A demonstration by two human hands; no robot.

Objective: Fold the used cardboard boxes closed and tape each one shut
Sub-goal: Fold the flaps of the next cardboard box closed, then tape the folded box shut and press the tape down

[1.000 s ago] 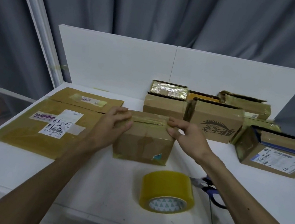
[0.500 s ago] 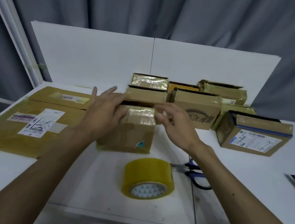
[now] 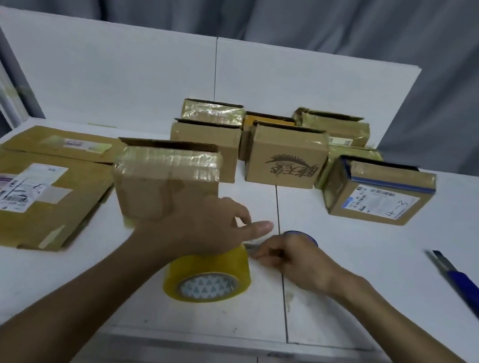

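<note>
The left hand reaches in from the lower left of the frame, forearm slanting up toward the centre. It lies back-up over the top of the yellow tape roll, thumb stretched straight to the right. Its fingers drop out of sight behind the knuckles, so I cannot tell whether it is grasping the roll or only resting on it.

The right hand comes in from the lower right, knuckles up, fingers curled and grasping the scissors. Only a blue handle loop above the hand and a sliver of metal by the fingertips show; the rest is covered.

The nearest cardboard box stands on the white table just left of centre, directly behind the left hand, which covers its lower right corner. Its top front edge is glossy with tape, and a dark gap shows under its rear flap.

More boxes are clustered at centre right, partly hiding one another. Flattened cartons lie at the left. A blue utility knife at the right edge is blurred and cut off by the frame.
</note>
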